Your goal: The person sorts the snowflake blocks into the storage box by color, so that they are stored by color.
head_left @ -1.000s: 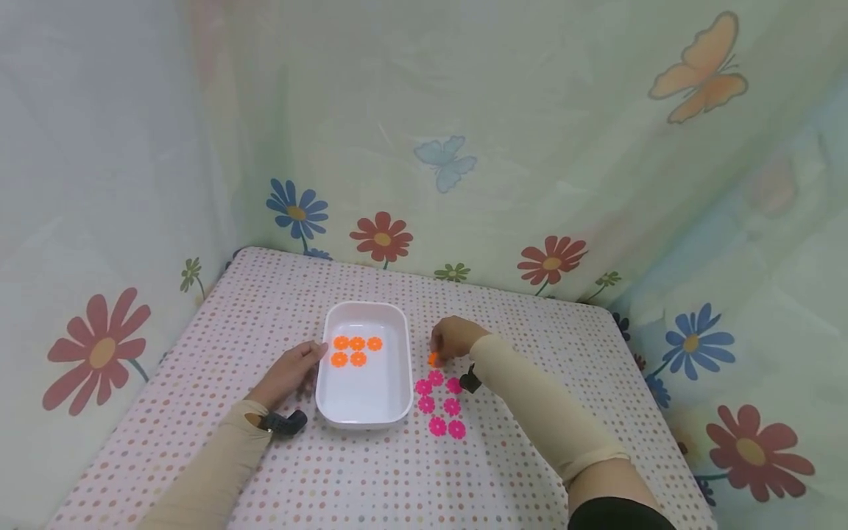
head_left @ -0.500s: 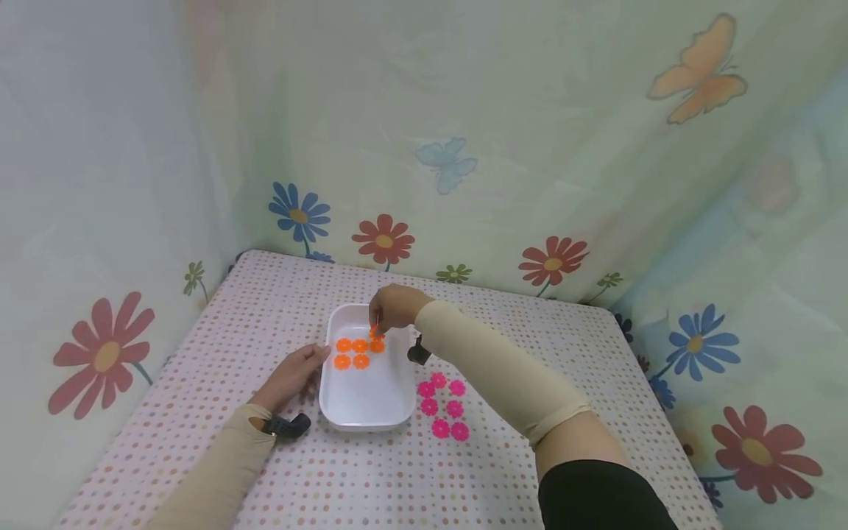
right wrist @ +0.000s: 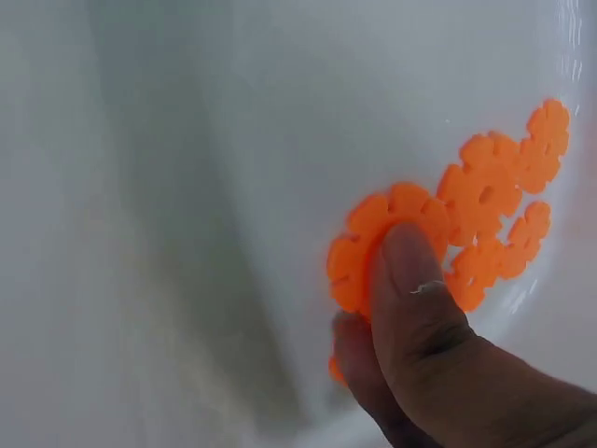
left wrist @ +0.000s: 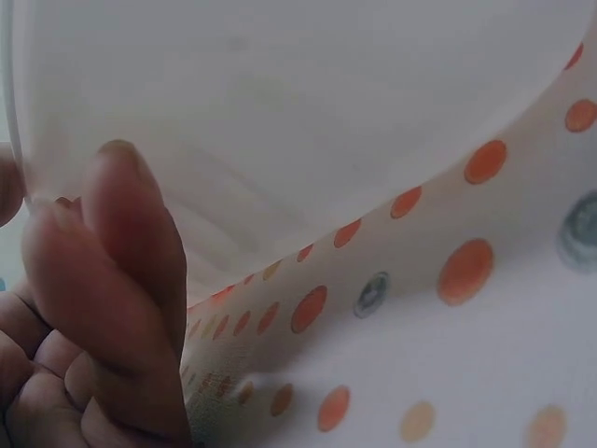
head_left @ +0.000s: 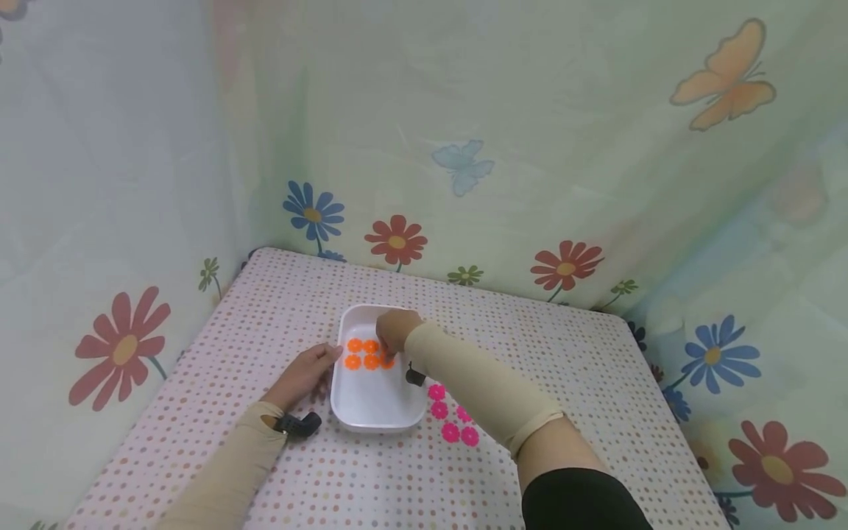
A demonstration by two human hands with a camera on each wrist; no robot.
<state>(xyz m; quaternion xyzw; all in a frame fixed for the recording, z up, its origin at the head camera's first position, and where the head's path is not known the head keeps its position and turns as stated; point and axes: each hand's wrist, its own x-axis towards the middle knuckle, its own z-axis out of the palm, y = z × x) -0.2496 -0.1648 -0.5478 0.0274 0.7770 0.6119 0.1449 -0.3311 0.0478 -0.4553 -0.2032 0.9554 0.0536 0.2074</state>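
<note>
A white rectangular tray (head_left: 377, 403) stands on the table, with several orange flower-shaped plastic discs (head_left: 353, 361) lying in two rows in it. My right hand (head_left: 397, 330) is down inside the tray. Its thumb and a finger pinch an orange flower-shaped disc (right wrist: 359, 257), at the end of the near row. In the right wrist view that disc touches or overlaps a neighbouring one. At the tray's left rim my left hand (head_left: 306, 375) grips the edge. Its fingers (left wrist: 131, 215) are against the outer wall in the left wrist view.
Several pink flower-shaped discs (head_left: 450, 432) lie on the dotted tablecloth (head_left: 371, 478) right of the tray, partly hidden by my right forearm. A curtain (head_left: 397, 147) printed with flowers and butterflies hangs behind and beside the table.
My right hand has carried an orange disc from beside the pink discs leftward into the tray, then down to the near row. The left hand has stayed at the tray's rim.
</note>
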